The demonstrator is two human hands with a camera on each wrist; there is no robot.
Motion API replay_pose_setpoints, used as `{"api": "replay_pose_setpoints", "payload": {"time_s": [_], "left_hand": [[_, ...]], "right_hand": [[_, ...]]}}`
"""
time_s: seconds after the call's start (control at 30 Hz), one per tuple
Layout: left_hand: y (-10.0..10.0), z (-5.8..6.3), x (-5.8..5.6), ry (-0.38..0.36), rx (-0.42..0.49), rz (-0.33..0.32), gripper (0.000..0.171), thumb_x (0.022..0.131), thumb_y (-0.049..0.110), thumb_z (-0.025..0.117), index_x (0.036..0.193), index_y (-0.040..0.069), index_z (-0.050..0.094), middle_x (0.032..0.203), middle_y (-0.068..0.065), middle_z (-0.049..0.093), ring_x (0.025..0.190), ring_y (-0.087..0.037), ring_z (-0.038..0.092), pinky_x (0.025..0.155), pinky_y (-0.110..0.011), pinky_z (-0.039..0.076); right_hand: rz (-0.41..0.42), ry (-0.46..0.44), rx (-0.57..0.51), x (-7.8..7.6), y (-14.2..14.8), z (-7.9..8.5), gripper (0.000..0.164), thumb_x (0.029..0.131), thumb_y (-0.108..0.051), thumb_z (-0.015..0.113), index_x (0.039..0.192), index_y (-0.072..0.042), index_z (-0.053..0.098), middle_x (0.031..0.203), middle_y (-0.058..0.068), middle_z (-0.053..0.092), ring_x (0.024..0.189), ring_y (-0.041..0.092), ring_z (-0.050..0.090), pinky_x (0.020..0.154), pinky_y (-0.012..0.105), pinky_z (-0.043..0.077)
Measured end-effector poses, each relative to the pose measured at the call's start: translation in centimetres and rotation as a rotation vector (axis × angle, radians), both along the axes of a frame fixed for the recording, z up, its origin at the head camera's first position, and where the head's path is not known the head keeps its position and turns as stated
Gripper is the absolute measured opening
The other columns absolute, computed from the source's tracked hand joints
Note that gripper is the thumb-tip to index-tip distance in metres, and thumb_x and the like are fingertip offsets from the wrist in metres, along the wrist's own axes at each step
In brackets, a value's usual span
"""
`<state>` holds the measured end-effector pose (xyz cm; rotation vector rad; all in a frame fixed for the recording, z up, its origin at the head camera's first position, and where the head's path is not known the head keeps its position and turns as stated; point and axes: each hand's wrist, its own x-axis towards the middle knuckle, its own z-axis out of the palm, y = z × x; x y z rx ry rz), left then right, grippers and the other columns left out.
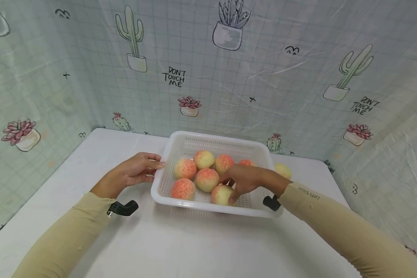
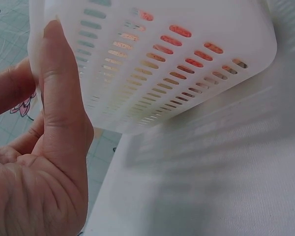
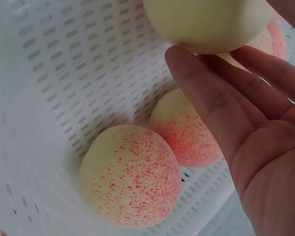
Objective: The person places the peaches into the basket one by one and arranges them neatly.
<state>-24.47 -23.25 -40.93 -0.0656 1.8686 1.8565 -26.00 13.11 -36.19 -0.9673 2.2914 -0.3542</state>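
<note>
A white perforated plastic basket [image 1: 208, 209] holds several peaches with pale yellow skin and red speckles. My left hand [image 1: 139, 168] grips the basket's left rim; in the left wrist view its thumb [image 2: 61, 93] lies along the rim. Inside the basket, my right hand [image 1: 244, 179] holds a peach [image 1: 221, 195] near the front wall, with thumb and fingers at its sides. That peach shows its pale side [image 3: 211, 24] in the right wrist view. Two speckled peaches [image 3: 130, 177] lie on the basket floor there. Beside the held one sits another peach [image 1: 207, 180].
A pale yellow peach [image 1: 282, 171] lies on the white table [image 1: 152, 247] outside the basket's right end, partly hidden by my right arm. A patterned cloth [image 1: 208, 77] with cactus drawings hangs along the table's back and sides.
</note>
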Motion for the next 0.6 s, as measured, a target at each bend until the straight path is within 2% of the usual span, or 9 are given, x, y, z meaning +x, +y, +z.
{"api": "replay_pose_setpoints", "payload": {"time_s": [0.23,0.37,0.6], "left_hand": [[0.0,0.1,-0.1,0.001,-0.013,-0.006,0.034,0.101,0.017,0.068,0.131,0.003,0.057,0.111,-0.001,0.07,0.096,-0.018,0.066,0.084,-0.036,0.064],[0.0,0.1,-0.1,-0.002,-0.007,-0.002,0.032,0.101,0.018,0.069,0.129,0.005,0.058,0.11,0.0,0.07,0.097,-0.018,0.067,0.085,-0.036,0.064],[0.2,0.1,0.0,-0.01,-0.004,0.001,0.033,0.1,0.019,0.07,0.129,0.006,0.06,0.113,0.0,0.07,0.099,-0.02,0.067,0.087,-0.038,0.064]], "right_hand": [[-0.064,0.055,0.016,0.1,1.0,1.5,0.066,0.082,-0.027,0.09,0.14,-0.01,0.065,0.143,0.01,0.066,0.124,0.027,0.068,0.105,0.043,0.057],[-0.1,0.054,-0.036,-0.2,2.2,2.8,0.068,0.084,-0.027,0.088,0.142,-0.004,0.062,0.142,0.015,0.066,0.127,0.03,0.066,0.106,0.044,0.056],[-0.224,0.07,-0.134,-1.1,5.6,4.9,0.065,0.088,-0.024,0.085,0.143,-0.003,0.06,0.144,0.02,0.063,0.133,0.036,0.063,0.107,0.047,0.055]]}}
